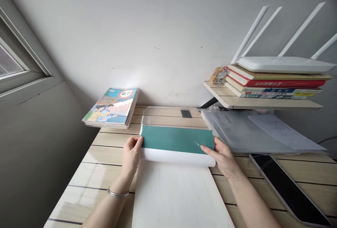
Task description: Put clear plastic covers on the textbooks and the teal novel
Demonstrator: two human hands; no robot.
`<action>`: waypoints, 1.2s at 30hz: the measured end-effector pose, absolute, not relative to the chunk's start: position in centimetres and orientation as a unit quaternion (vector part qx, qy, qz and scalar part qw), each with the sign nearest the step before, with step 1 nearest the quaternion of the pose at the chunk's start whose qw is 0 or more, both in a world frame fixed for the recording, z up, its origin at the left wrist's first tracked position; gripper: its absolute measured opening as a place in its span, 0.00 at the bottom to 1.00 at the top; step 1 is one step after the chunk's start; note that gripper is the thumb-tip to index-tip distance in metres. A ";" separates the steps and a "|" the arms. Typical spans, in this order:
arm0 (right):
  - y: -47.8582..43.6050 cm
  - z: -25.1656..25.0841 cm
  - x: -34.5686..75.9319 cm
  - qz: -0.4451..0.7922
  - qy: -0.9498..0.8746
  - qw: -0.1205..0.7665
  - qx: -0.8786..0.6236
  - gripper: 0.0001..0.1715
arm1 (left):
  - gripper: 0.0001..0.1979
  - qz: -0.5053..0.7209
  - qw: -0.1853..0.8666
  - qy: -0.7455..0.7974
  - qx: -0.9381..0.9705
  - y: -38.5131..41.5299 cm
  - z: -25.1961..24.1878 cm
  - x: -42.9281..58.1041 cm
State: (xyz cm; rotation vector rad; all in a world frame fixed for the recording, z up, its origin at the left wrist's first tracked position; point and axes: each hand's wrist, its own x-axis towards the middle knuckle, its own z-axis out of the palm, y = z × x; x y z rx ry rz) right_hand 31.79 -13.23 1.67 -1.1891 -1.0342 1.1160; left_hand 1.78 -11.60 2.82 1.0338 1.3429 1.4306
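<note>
A green-and-white cover [176, 139] is bent over above a large white page [179, 196] on the wooden table. A clear plastic sheet [163, 115] reaches beyond the green part toward the wall. My left hand [132, 152] pinches the left edge of the cover between thumb and fingers. At the opposite edge, my right hand [223, 156] grips the cover, with one digit on top of the green surface and the others behind it. A silver bracelet circles my left wrist.
Textbooks [113, 107] are stacked at the back left. A phone [289, 189] lies on the table [105, 151] at the right. Behind it are plastic folders and a paper [284, 131]. A raised shelf [263, 103] bears books [276, 82] and a white router [284, 64].
</note>
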 end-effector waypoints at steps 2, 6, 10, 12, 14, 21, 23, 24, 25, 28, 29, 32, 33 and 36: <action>-13.3 2.0 32.1 0.492 -0.446 0.552 -0.505 0.29 | 0.19 0.581 0.449 0.544 0.406 -11.5 2.6 1.8; -13.4 2.2 32.4 0.507 -0.450 0.539 -0.500 0.27 | 0.20 0.587 0.457 0.542 0.390 -11.4 2.3 1.9; -13.3 2.0 32.3 0.494 -0.453 0.544 -0.505 0.26 | 0.20 0.588 0.446 0.547 0.395 -11.4 1.9 2.0; -13.2 1.9 32.2 0.479 -0.459 0.549 -0.508 0.26 | 0.20 0.588 0.425 0.555 0.408 -11.5 1.6 2.1; -13.1 1.6 32.0 0.458 -0.463 0.561 -0.511 0.25 | 0.19 0.589 0.397 0.561 0.425 -11.5 1.5 2.2; -12.6 0.5 30.8 0.369 -0.452 0.618 -0.527 0.21 | 0.29 0.589 0.465 0.476 0.460 -11.7 2.6 2.1; -12.6 0.5 30.7 0.357 -0.459 0.618 -0.528 0.21 | 0.44 0.564 0.499 0.454 0.476 -11.5 2.8 1.9; -12.6 0.6 30.7 0.356 -0.467 0.614 -0.528 0.21 | 0.48 0.559 0.506 0.452 0.477 -11.5 2.8 1.8; -12.6 0.8 30.8 0.360 -0.477 0.606 -0.525 0.21 | 0.50 0.557 0.507 0.454 0.475 -11.4 2.8 1.7; -12.8 1.3 31.5 0.388 -0.519 0.570 -0.506 0.23 | 0.47 0.565 0.496 0.467 0.465 -11.2 2.5 1.7; -12.9 1.5 31.8 0.400 -0.531 0.556 -0.498 0.24 | 0.45 0.569 0.491 0.472 0.461 -11.2 2.4 1.8; -12.9 1.5 32.4 0.423 -0.541 0.537 -0.490 0.26 | 0.42 0.577 0.490 0.483 0.439 -11.4 2.4 2.2; -12.9 1.4 32.4 0.426 -0.536 0.538 -0.491 0.26 | 0.42 0.580 0.492 0.485 0.432 -11.5 2.5 2.3; -12.7 1.0 32.1 0.424 -0.511 0.559 -0.497 0.26 | 0.41 0.585 0.492 0.488 0.422 -11.7 2.7 2.5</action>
